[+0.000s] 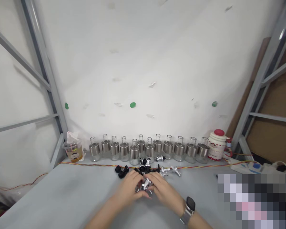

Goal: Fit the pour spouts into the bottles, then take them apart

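Note:
My left hand (129,185) and my right hand (162,188) meet low in the middle of the table, both with fingers curled inward. Between them is a shiny silver pourer spout (146,183), partly covered by my fingers; which hand bears more of it is hard to see. Just beyond my fingertips lies a loose heap of black stoppers (142,168) and silver spouts. More silver spouts (175,170) lie right of the heap, and black caps (121,174) lie left of it. My right wrist wears a watch (188,210).
Several glass bottles (134,152) with steel bands stand in a row along the wall. A plastic cup (73,152) stands at the left end, a white jar with a red lid (216,146) at the right. A twisted red-yellow wire (97,164) crosses the table (69,197); a power strip (244,166) lies right.

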Demonstrator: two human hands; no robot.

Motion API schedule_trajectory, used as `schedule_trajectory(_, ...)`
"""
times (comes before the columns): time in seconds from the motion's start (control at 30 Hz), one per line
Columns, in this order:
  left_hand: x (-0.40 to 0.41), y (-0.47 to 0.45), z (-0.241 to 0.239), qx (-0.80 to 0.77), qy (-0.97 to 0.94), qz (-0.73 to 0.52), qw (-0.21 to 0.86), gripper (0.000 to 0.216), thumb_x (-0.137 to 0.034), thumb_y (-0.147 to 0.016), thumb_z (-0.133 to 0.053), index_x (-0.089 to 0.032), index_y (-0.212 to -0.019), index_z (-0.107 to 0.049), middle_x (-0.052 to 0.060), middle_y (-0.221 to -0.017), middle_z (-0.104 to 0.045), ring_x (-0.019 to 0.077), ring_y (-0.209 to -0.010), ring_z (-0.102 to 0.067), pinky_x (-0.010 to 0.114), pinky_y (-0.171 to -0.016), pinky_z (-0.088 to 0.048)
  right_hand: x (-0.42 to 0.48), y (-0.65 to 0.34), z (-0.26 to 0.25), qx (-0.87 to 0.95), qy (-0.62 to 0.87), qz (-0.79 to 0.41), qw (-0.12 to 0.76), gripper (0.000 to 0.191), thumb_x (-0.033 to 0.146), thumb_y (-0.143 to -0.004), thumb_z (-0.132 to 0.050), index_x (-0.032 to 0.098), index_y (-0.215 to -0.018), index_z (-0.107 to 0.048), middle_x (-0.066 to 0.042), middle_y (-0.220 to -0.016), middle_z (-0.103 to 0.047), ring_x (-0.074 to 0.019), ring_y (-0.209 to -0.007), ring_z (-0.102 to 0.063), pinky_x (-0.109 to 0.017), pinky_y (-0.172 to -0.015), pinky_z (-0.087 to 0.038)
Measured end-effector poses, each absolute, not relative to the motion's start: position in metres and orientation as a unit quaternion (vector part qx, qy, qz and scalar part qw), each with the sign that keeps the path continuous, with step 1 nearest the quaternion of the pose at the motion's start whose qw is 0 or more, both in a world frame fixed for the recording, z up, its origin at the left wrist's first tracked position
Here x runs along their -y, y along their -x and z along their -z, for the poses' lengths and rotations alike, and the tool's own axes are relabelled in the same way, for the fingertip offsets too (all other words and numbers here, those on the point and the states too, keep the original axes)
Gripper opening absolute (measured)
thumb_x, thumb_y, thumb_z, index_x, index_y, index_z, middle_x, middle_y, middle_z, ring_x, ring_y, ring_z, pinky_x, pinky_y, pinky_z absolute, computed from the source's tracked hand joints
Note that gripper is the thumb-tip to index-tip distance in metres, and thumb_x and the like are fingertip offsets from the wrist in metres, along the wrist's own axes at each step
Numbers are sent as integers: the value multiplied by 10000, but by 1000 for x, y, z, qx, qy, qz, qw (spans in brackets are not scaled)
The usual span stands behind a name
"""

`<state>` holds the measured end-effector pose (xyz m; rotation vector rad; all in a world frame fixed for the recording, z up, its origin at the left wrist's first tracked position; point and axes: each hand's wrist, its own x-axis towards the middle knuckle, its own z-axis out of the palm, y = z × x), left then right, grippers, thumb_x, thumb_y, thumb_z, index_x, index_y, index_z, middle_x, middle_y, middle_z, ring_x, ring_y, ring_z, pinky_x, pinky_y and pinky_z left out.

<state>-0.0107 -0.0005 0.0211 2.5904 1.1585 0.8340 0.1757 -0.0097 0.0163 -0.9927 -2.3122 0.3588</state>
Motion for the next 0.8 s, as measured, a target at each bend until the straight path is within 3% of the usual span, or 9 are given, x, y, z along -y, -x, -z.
schedule_trajectory(0.13,-10,12,-6,-383,-890,-247,9,492,-654,-524,-585,-178,-640,-535,-7,-654,-561,161,-660,-482,252,-598,-355,9,-174,-14,887,367,-80,267,419,36,-789,-450,218,-1167,-456,-46,-1116,-542,-186,-1024,-467,-324,-912,-394)
schedule_trajectory(0.33,-19,14,5,-329,-897,-282,-94,553,-710,-554,-459,-179,-667,-568,10,-637,-568,163,-642,-487,263,-594,-350,7,-174,-10,891,366,-46,265,438,33,-786,-454,222,-1181,-442,-49,-1110,-543,-188,-1016,-479,-332,-896,-416)
schedule_trajectory(0.6,-16,9,2,-276,-886,-356,-110,600,-744,-589,-348,-172,-524,-517,-12,-479,-481,124,-519,-417,247,-511,-278,9,-174,-13,888,357,-94,273,496,-3,-772,-409,231,-1208,-432,-59,-1150,-531,-183,-1080,-456,-343,-937,-387)
schedule_trajectory(0.8,-15,4,7,-265,-872,-408,-55,578,-722,-623,-369,-169,-528,-505,-21,-459,-470,112,-503,-402,238,-507,-270,14,-175,-26,889,351,-122,266,451,27,-796,-396,229,-1196,-442,-53,-1177,-511,-170,-1124,-423,-322,-968,-355)
